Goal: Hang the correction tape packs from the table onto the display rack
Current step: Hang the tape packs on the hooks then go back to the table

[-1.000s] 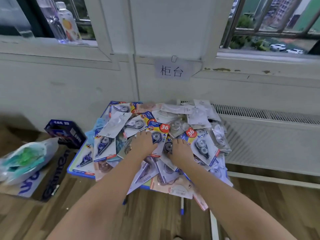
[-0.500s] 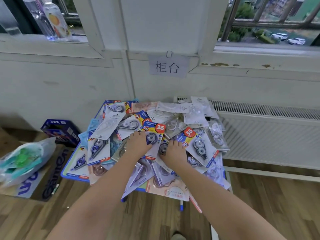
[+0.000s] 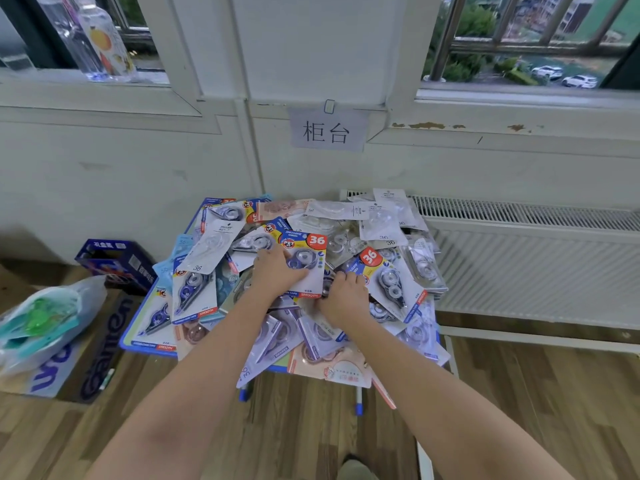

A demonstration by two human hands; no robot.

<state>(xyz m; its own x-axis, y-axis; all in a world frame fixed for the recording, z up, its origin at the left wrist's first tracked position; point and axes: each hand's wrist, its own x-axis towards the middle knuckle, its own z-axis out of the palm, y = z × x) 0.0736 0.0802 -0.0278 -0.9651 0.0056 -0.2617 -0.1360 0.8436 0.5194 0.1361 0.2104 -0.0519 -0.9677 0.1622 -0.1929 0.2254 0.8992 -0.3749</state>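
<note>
We reach both arms over a small blue desk (image 3: 147, 344) heaped with correction tape packs (image 3: 391, 233) that cover it from edge to edge, some hanging past the near edge. Our left hand (image 3: 277, 275) holds a pack with a red "36" badge (image 3: 304, 261) near the middle of the desk, thumb curled over its lower face, the other fingers hidden under the card. Our right hand (image 3: 344, 297) lies just beside it on the pile, fingers curled down among the packs; we cannot tell whether they pinch one. Another "36" pack (image 3: 388, 282) lies just right of that hand. A blue box (image 3: 117, 263) and a plastic bag (image 3: 41, 317) sit on the floor off the left edge.
</note>
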